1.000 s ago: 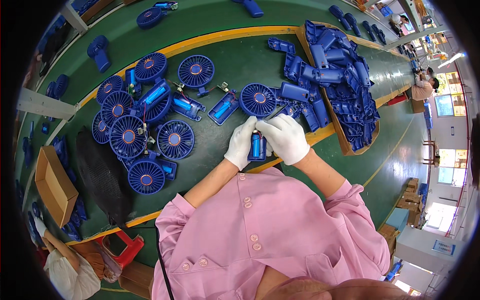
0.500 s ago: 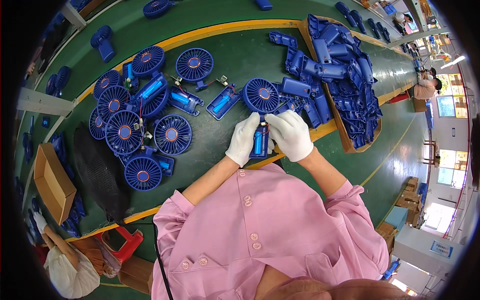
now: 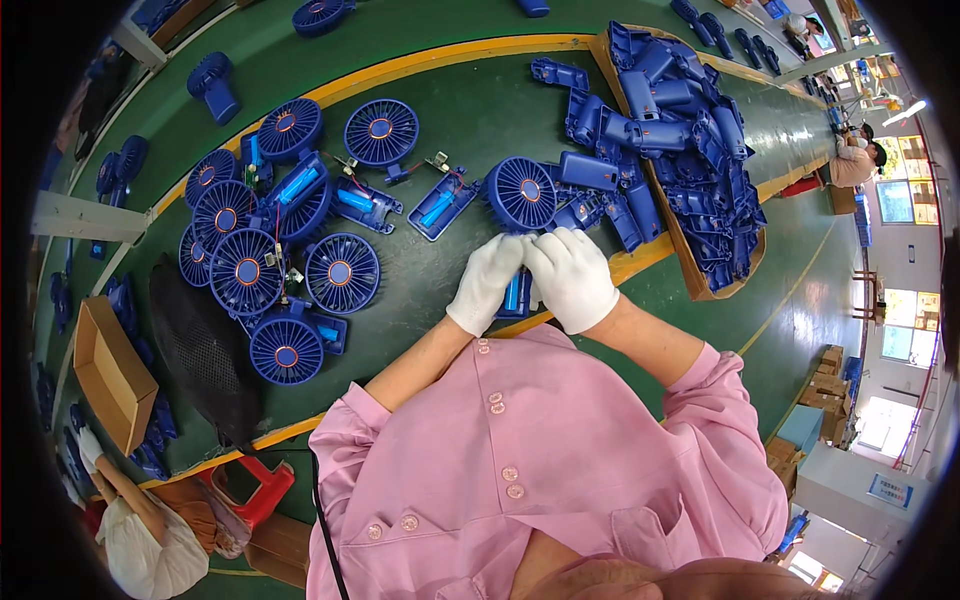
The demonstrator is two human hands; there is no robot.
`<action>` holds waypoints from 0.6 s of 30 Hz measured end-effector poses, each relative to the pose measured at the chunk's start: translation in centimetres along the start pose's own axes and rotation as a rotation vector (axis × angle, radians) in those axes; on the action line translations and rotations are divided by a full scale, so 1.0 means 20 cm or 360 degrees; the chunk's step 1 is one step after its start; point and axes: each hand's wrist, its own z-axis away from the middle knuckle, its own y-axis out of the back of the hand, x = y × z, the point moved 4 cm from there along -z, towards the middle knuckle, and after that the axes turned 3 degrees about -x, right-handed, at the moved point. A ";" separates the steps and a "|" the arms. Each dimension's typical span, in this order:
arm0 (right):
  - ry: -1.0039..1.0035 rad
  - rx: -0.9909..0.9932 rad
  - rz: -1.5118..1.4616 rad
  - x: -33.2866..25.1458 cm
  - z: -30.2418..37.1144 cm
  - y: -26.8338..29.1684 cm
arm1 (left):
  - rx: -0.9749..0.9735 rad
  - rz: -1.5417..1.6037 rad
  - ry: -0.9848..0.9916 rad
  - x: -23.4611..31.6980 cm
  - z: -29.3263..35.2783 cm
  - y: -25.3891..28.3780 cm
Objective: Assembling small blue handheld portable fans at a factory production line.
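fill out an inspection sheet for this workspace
Surface: green bench, yellow edging
Job's things: housing with blue cell, between the hands; fan beyond
Clutter: fans heaped left; covers right, many in a box; black bag
Grippers: left hand and right hand, both white-gloved, at the housing; fingertip grip hidden
Cables: thin wires by open housings; black cord beside the pink shirt
Surroundings: co-worker and red stool lower left; cartons far right

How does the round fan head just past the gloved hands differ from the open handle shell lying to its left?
The fan head is round; the handle shell is oblong.
The fan head has ribs radiating from an orange-ringed hub; the handle shell is tray-like, holding a bright blue cylinder.
The fan head lies just beyond the left hand and right hand; the handle shell sits farther left.
Both are dark blue.
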 end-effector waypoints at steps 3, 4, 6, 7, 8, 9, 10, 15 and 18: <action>0.0101 -0.0043 -0.0238 0.11 0.01 -0.01 | -0.0225 0.0009 0.0135 0.00 0.00 -0.05; 0.0140 -0.0070 -0.0210 0.12 0.00 0.01 | -0.0182 0.0149 0.0157 0.00 0.00 -0.06; 0.0154 -0.0105 -0.0122 0.11 -0.01 0.05 | -0.0205 0.0126 0.0130 -0.02 -0.01 -0.06; 0.0132 -0.0115 -0.0063 0.08 -0.01 0.06 | -0.0215 0.0119 0.0115 -0.04 -0.01 -0.06; 0.0111 -0.0126 -0.0004 0.07 0.00 0.06 | -0.0201 0.0034 0.0106 -0.05 -0.02 -0.06; 0.0104 -0.0131 0.0010 0.06 0.00 0.05 | -0.0186 -0.0050 0.0096 -0.06 -0.03 -0.05; 0.0098 -0.0140 0.0021 0.05 0.01 0.04 | -0.0169 -0.0132 0.0087 -0.08 -0.03 -0.04; 0.0188 -0.0026 0.0133 0.04 0.03 0.02 | -0.0059 -0.0144 0.0020 -0.10 -0.04 -0.03; 0.0222 -0.0013 0.0181 0.02 0.02 0.02 | -0.0087 -0.0001 0.0097 -0.12 -0.04 -0.03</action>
